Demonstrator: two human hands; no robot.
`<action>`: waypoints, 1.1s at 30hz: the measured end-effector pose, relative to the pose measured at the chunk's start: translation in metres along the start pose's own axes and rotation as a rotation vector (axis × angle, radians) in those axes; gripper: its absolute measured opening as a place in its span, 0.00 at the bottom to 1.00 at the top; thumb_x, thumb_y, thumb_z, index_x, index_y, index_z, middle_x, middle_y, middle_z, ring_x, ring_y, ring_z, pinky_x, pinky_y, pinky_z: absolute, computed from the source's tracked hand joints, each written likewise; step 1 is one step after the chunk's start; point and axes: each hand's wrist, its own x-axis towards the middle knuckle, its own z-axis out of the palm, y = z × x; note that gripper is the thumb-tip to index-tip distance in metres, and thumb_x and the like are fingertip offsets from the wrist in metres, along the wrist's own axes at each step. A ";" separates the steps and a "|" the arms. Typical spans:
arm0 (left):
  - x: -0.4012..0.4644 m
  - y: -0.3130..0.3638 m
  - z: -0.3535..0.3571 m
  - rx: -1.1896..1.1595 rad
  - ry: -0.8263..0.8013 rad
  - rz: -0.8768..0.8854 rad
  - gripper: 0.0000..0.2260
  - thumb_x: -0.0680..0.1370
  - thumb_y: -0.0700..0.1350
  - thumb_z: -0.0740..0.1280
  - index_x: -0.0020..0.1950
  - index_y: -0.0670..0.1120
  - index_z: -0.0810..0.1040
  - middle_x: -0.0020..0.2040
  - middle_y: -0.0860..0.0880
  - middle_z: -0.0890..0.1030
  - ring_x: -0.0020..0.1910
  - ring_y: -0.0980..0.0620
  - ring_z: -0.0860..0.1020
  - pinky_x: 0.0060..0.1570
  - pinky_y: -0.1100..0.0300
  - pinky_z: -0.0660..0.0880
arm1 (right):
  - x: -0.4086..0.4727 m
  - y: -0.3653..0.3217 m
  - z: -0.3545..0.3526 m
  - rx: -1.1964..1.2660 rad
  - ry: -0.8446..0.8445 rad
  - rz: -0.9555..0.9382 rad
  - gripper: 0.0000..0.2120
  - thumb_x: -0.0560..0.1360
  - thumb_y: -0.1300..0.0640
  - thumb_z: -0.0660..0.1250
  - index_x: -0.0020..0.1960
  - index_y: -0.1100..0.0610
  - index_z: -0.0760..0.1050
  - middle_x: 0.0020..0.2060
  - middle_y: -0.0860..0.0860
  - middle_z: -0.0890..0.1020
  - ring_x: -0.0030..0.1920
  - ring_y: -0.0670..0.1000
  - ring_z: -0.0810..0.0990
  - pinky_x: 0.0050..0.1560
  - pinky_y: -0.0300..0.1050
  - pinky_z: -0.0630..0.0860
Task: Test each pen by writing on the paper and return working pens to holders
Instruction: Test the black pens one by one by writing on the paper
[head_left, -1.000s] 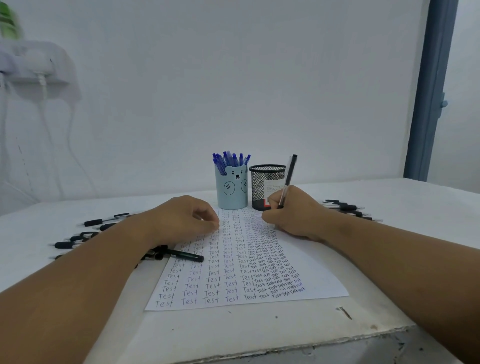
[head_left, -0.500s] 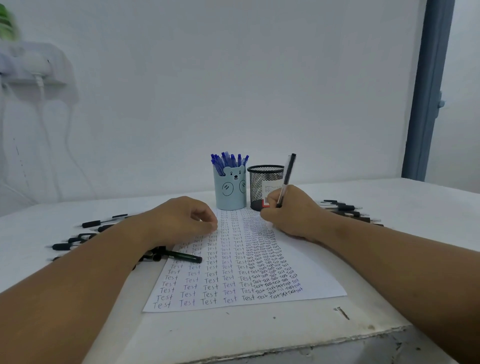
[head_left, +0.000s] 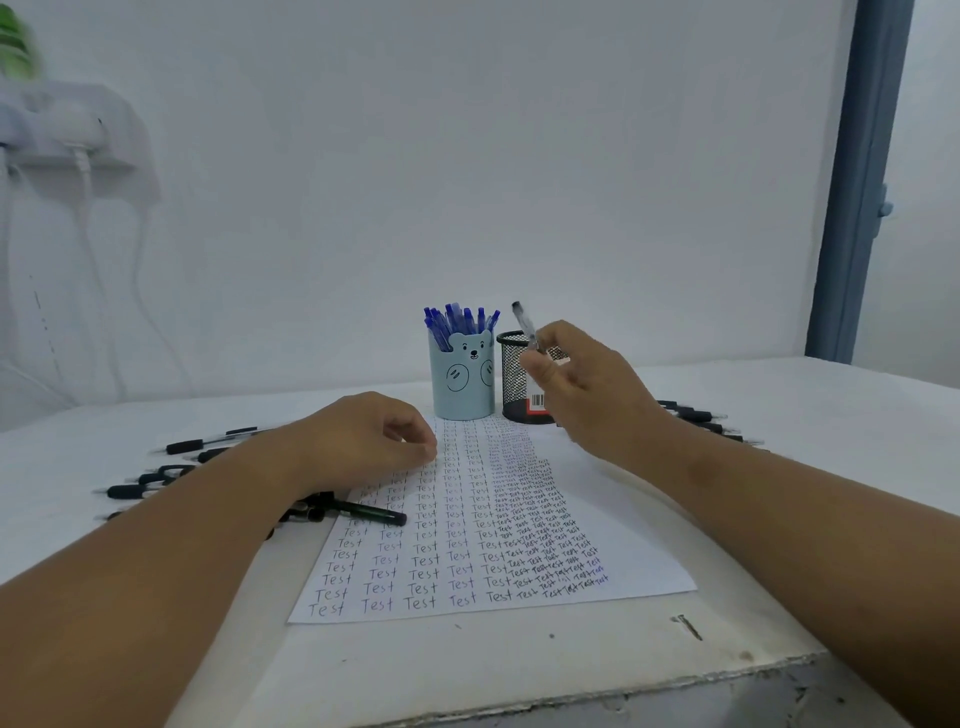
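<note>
Paper lies flat on table, covered in rows of "Test". Green pen lies across its left edge. Left hand rests on paper's top left, fingers curled loosely, holding nothing. Black pens lie on the table left of it; more pens far right. Right hand is off the paper, pinching a pen over the mesh holder. Bear holder, just left, holds blue pens.
</note>
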 end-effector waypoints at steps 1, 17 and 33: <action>0.000 0.000 0.000 -0.003 0.002 -0.003 0.03 0.77 0.54 0.72 0.49 0.58 0.84 0.52 0.62 0.83 0.56 0.63 0.78 0.56 0.63 0.71 | 0.000 0.000 -0.001 -0.043 0.008 -0.014 0.08 0.83 0.46 0.59 0.46 0.46 0.72 0.24 0.49 0.73 0.25 0.46 0.68 0.31 0.45 0.67; -0.001 0.000 -0.001 -0.041 -0.011 0.006 0.03 0.78 0.54 0.72 0.49 0.57 0.84 0.53 0.61 0.84 0.56 0.61 0.80 0.55 0.64 0.73 | 0.018 0.026 -0.034 -0.361 0.024 0.170 0.14 0.81 0.62 0.65 0.64 0.52 0.81 0.50 0.51 0.79 0.40 0.47 0.75 0.34 0.34 0.68; -0.002 0.001 -0.001 -0.005 -0.010 0.006 0.03 0.78 0.54 0.71 0.50 0.58 0.84 0.53 0.62 0.83 0.57 0.62 0.78 0.58 0.62 0.71 | 0.018 0.059 -0.051 -0.599 -0.076 0.567 0.18 0.71 0.66 0.60 0.56 0.62 0.82 0.52 0.57 0.85 0.53 0.59 0.82 0.58 0.53 0.80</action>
